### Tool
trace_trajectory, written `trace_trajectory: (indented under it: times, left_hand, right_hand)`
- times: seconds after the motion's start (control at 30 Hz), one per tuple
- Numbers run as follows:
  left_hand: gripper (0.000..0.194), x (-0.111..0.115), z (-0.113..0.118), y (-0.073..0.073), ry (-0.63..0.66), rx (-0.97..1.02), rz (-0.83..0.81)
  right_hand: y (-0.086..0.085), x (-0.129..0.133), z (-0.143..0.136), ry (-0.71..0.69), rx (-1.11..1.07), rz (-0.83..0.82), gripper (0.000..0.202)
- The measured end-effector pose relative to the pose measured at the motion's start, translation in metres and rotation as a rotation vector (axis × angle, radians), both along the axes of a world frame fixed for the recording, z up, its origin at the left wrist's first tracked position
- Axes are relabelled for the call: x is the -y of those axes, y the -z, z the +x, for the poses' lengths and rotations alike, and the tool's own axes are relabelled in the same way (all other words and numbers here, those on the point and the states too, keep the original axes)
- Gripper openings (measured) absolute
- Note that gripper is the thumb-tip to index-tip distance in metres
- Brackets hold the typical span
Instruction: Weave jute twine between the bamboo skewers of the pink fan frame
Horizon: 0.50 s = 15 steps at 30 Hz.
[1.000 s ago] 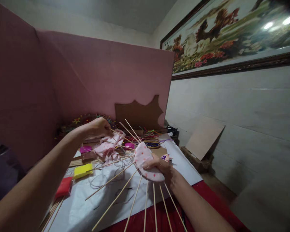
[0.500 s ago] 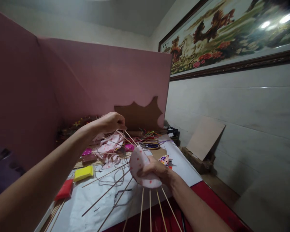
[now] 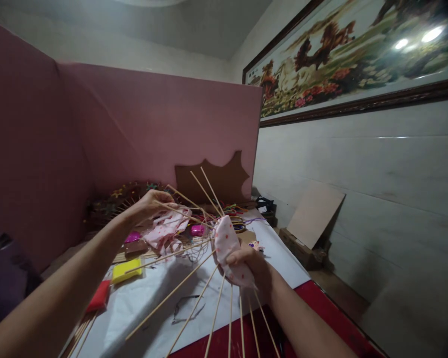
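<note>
Right hand (image 3: 253,262) has its fingers clamped on a spotted fabric disc (image 3: 224,243), thumb on the face, holding it tilted above the white-covered tabletop (image 3: 281,256) with thin sticks (image 3: 170,295) fanning out from its rim; left hand (image 3: 153,205) looks pinched on a far-side stick near its outer end, exact contact too small to tell. Main risk: a sideways pull out there has long leverage, so it could work that stick loose at the rim, snap it or twist the disc in the right grip. Secondary: far-side tips could snag the crumpled spotted fabric (image 3: 164,232) behind.
</note>
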<state>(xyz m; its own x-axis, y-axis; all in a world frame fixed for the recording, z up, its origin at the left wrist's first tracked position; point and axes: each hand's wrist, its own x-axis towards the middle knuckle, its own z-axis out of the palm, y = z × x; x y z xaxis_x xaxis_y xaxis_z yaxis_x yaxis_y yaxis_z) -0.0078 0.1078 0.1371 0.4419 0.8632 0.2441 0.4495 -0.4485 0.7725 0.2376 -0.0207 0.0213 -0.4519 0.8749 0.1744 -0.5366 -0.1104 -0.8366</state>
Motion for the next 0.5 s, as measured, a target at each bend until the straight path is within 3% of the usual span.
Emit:
trace_trajectory:
  times: [0.1, 0.2, 0.37, 0.5]
  left_hand:
    - [0.027, -0.004, -0.010, 0.013, -0.032, 0.023, -0.033]
    - [0.028, -0.011, -0.024, 0.007, -0.076, 0.014, 0.005]
    - [0.023, -0.030, -0.033, -0.035, -0.203, -0.096, 0.101]
    - [0.025, -0.036, -0.026, -0.077, -0.268, -0.208, 0.241]
  right_hand:
    - [-0.004, 0.001, 0.003, 0.013, 0.020, 0.004, 0.031]
    - [-0.009, 0.002, 0.006, -0.015, 0.115, 0.012, 0.037]
    - [-0.011, 0.003, 0.007, -0.062, 0.335, -0.028, 0.032]
    - [-0.009, 0.002, 0.008, -0.062, 0.359, -0.045, 0.034]
